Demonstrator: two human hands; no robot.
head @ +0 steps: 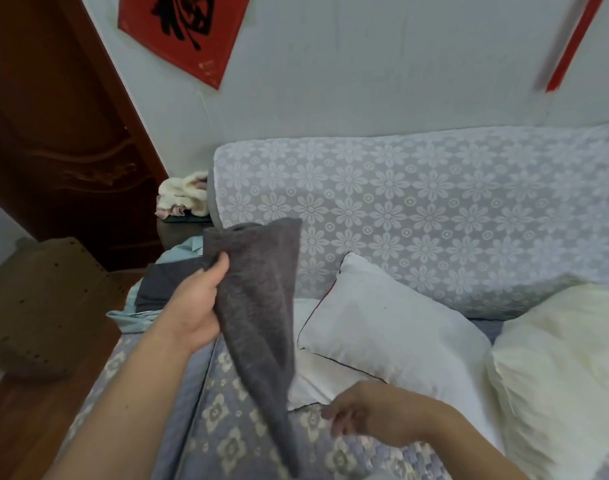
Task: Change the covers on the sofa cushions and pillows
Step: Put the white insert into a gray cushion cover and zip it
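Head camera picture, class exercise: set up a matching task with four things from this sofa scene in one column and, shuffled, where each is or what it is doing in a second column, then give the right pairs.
Column one:
1. grey cover
2. white pillow
3. red poster
4. right hand

Column two:
A. hangs on the wall above the sofa
B. hovers low over the patterned seat, holding nothing
C. gripped and held up by the left hand
D. lies on the seat, leaning against the flowered backrest

Pairs: 1-C, 2-D, 3-A, 4-B
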